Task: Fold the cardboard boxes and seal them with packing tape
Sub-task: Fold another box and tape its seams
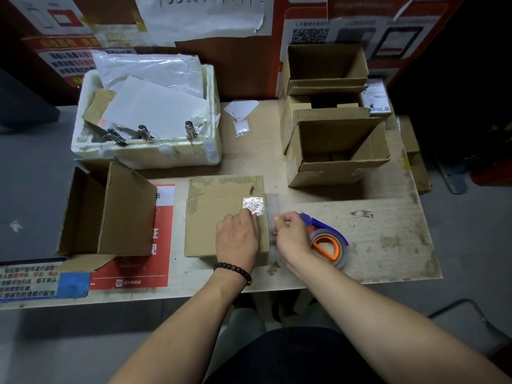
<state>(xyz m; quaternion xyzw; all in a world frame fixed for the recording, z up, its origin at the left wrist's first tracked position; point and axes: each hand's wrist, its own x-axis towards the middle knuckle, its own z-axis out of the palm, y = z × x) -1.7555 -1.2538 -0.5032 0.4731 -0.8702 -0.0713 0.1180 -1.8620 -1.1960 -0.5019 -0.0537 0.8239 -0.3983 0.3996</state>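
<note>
Head view, centre of the worn table (388, 245): closed cardboard box (210, 225) sits flaps-up, its top layer partly torn to bare corrugation along the far edge. Clear packing tape (253, 205) lies shiny across the right end of the seam and carries over the box's right edge. Left hand (238, 239), beaded bracelet (234, 271) on the wrist, lies flat on the box top, fingers straight, fingertips at the tape's near edge, pressing down, gripping nothing. Right hand (292, 234) is just beside the box's right side, fingers curled around the blue-and-orange tape dispenser (325, 243), which rests on the table with its roll toward the person.

Same view, surroundings: open box (110, 214) at left, partly over a red printed sheet (144, 259). Three more open boxes (338, 151) stacked back-right. White foam crate (149, 117) back-left holds paper, plastic sleeves, metal clips on its near rim. Posters cover the wall behind.
</note>
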